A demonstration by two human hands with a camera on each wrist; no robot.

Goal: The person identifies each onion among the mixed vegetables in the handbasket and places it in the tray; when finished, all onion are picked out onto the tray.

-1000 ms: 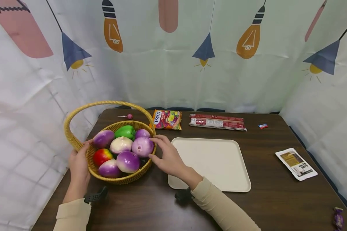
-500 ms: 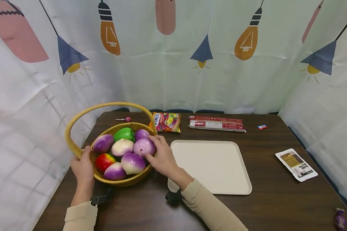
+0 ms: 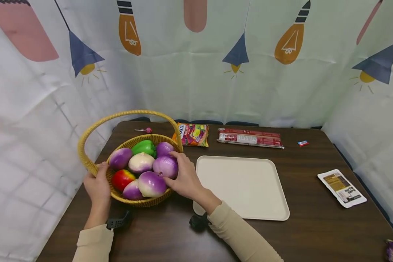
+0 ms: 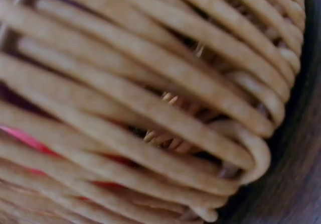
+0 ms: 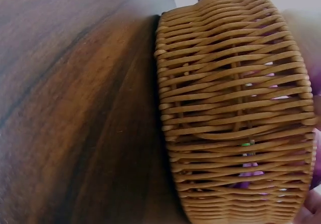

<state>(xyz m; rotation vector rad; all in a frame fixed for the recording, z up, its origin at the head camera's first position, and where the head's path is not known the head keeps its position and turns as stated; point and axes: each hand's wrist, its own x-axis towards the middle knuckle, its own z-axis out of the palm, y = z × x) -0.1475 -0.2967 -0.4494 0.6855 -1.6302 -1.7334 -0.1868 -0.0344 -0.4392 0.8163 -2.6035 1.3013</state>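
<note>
A wicker basket (image 3: 141,202) with a tall hoop handle stands at the table's left. It holds several purple-and-white onions, a green pepper (image 3: 144,147) and a red-yellow fruit (image 3: 122,178). My left hand (image 3: 98,183) grips the basket's left rim, thumb over the edge. From the right side my right hand (image 3: 183,174) reaches in, fingers curled round a purple onion (image 3: 165,166). The left wrist view is filled by blurred basket weave (image 4: 150,108). In the right wrist view the basket's wall (image 5: 235,108) stands on the dark wood.
A cream tray (image 3: 245,185) lies just right of the basket. At the back are a candy bag (image 3: 194,134), a long red packet (image 3: 250,138), a lollipop (image 3: 146,130) and a small sweet (image 3: 302,143). A white sachet (image 3: 342,187) and a purple sweet (image 3: 391,249) lie right.
My right hand has moved from the basket's right rim in over it and curled round the purple onion. The left hand stays on the left rim.
</note>
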